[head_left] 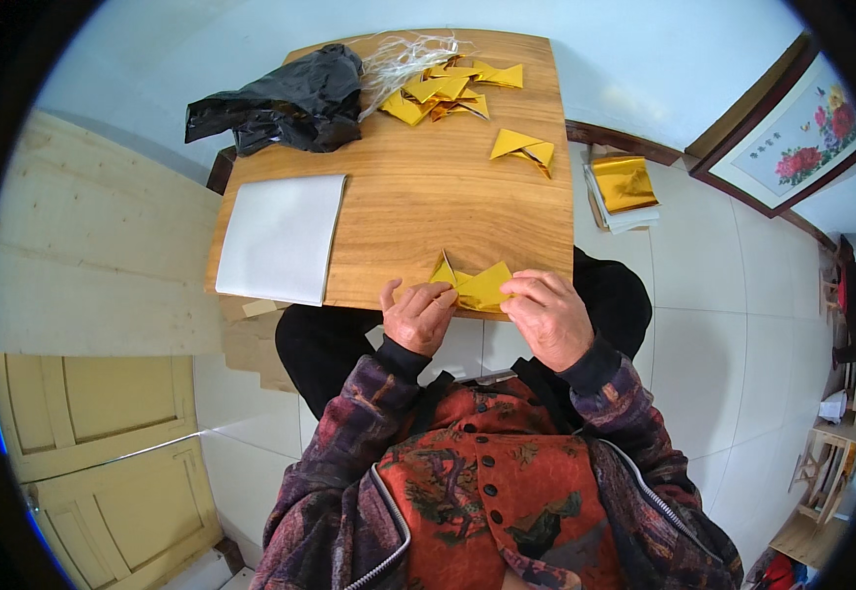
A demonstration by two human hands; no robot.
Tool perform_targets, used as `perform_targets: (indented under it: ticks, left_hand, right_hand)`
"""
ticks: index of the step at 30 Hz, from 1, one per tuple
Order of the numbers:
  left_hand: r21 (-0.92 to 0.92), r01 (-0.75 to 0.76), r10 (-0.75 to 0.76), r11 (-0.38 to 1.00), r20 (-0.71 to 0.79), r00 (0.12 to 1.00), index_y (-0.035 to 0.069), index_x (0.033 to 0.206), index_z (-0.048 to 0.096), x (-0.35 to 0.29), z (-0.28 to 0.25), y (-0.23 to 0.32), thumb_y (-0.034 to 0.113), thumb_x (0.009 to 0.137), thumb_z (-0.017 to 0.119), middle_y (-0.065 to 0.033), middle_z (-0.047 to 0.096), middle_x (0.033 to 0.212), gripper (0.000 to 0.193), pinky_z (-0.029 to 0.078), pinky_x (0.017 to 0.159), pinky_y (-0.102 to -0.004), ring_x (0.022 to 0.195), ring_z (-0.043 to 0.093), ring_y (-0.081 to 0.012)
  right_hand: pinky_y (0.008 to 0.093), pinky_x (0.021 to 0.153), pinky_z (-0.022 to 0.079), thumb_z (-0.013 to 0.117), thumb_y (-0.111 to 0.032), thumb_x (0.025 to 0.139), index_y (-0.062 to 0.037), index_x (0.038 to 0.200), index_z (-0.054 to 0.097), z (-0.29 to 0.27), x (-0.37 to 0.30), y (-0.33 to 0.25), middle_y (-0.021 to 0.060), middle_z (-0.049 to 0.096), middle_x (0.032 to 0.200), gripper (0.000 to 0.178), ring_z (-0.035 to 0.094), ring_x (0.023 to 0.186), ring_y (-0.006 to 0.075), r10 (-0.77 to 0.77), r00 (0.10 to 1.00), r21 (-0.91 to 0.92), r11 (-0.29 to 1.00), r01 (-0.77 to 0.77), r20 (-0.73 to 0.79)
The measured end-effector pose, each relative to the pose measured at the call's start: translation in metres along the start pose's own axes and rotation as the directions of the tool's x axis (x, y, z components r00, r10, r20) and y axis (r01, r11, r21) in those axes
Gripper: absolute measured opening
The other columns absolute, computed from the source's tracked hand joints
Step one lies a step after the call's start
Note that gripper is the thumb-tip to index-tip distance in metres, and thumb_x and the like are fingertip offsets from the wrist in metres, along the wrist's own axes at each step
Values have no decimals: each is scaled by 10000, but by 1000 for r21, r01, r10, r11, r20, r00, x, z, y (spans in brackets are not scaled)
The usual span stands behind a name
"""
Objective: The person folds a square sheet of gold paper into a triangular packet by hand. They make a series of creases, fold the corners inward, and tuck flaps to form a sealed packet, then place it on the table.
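Wooden tabletop [428, 206], both hands [423, 313] [551, 317] pinching foil [485, 287]

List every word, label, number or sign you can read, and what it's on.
Framed picture: a few dark characters beside the flowers; too small to read reliably.
White paper, black bag, held gold foil: no writing visible.
Nothing else readable.
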State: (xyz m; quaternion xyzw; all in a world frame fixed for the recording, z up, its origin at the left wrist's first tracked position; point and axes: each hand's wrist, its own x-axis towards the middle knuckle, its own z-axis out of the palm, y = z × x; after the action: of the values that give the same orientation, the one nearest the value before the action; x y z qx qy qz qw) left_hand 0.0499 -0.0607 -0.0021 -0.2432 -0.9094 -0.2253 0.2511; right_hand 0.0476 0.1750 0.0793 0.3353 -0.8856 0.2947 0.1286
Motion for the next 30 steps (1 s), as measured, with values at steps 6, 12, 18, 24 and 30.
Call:
perform_targets:
  ticks: [6,12,18,24,30]
  left_hand:
    - [-244,194,-224,950,-99,970,118,968,679,19,-2,4,82,804,730,-18,667,959,175,422,895,-397,879,637,-191]
    - [-873,303,-652,-383,487,580,67,964,670,25,-2,21,76,921,662,-12,659,855,45,504,737,-309,761,608,-149]
    - [-769,331,-589,-547,635,500,87,932,660,18,3,47,117,932,660,-8,656,821,30,506,718,-298,740,606,-130]
    - [-799,402,-614,-447,601,512,93,922,658,9,8,40,110,931,663,8,661,811,20,501,709,-288,713,602,-126]
    - [-814,394,-605,-427,581,545,80,968,680,18,-1,30,94,915,680,6,685,857,54,488,708,-285,761,621,-103]
  right_hand:
    - [401,908,494,721,-47,775,-41,1194,604,-27,16,-10,130,651,1144,435,629,1030,314,116,977,157,984,-88,-182]
    - [376,959,471,714,-185,884,-20,1382,446,-12,2,6,153,610,1250,589,591,1153,260,533,846,566,706,-426,-28]
    - [237,747,500,724,-186,899,-11,1201,544,51,-14,7,56,640,1015,393,610,856,106,620,712,894,37,-447,331]
    - [217,615,455,718,-149,900,-65,878,603,64,-14,8,-26,602,768,144,524,663,42,617,714,890,49,-453,329]
    - [217,621,458,715,-135,897,-63,877,599,58,-17,8,-27,598,766,139,527,665,42,559,718,858,24,-514,415]
